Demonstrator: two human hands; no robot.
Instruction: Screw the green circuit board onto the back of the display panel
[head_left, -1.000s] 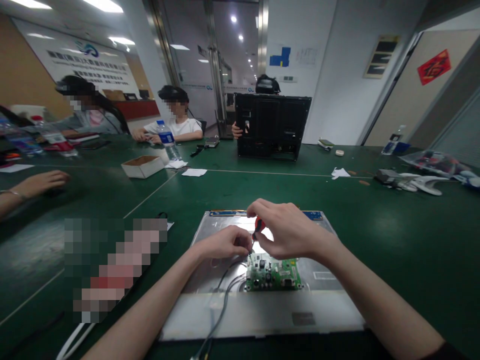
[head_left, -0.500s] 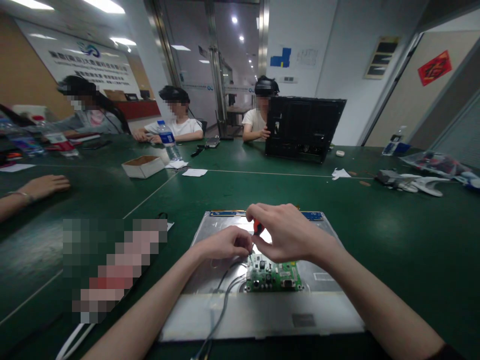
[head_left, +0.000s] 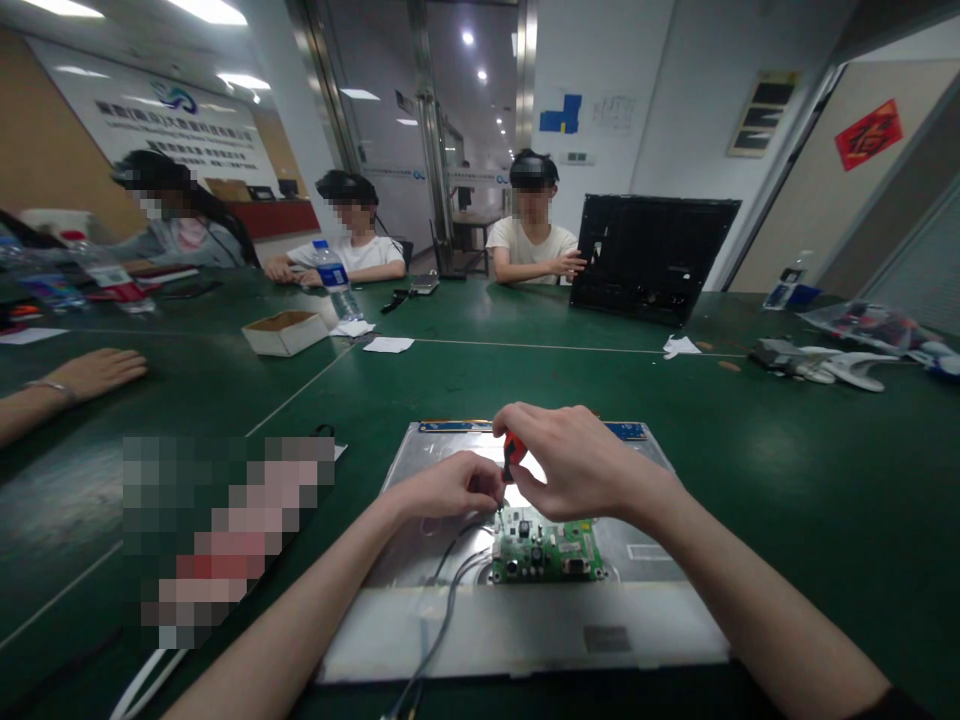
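A silver metal panel [head_left: 645, 600] lies flat on the green table in front of me, with a small green circuit board [head_left: 551, 548] mounted on it. My right hand [head_left: 574, 462] is closed around a red-and-black screwdriver [head_left: 512, 452], held upright with its tip at the board's upper left corner. My left hand [head_left: 450, 485] is closed in a pinch beside the screwdriver's shaft, right at that corner. Grey cables [head_left: 442, 590] run from the board toward the panel's near edge.
Across the green table [head_left: 525, 380], a person holds a black monitor back cover [head_left: 651, 258] upright. Two more people sit at the far left. A cardboard box [head_left: 285, 331], a water bottle [head_left: 335, 280], paper scraps, and another person's hand [head_left: 94, 368] lie around.
The person opposite has shifted the black cover rightward, from in front of them to their side. My hands stay at the board, with the screwdriver handle turning slightly.
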